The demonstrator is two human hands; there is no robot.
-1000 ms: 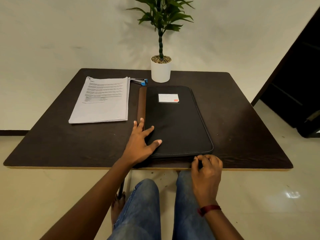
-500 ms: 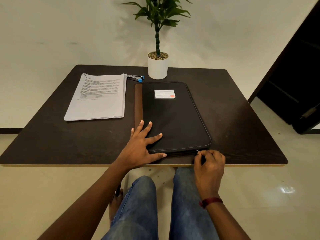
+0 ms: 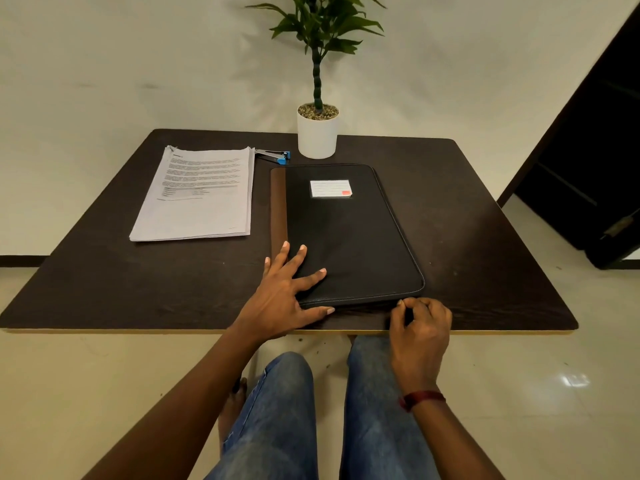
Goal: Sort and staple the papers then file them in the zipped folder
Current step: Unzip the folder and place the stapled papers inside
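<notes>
Zipped folder (image 3: 346, 233) lies flat mid-table (image 3: 485, 237), closed, brown spine at its 9 o'clock side. Left hand (image 3: 284, 292) presses its 7 o'clock corner, fingers spread flat. Right hand (image 3: 420, 327), fingers curled, pinches the zip edge at the 5 o'clock corner. Papers (image 3: 197, 199) lie at the folder's 10 o'clock, stapler (image 3: 273, 155) at 11, near a potted plant (image 3: 317, 133).

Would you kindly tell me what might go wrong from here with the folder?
1. The folder sits near the front edge of the table. A tug from the right hand, which is pinching at its near corner, may drag it off despite the left hand pressing it flat.
2. The papers lie just beside the spine, so an opened cover may land on them.
</notes>
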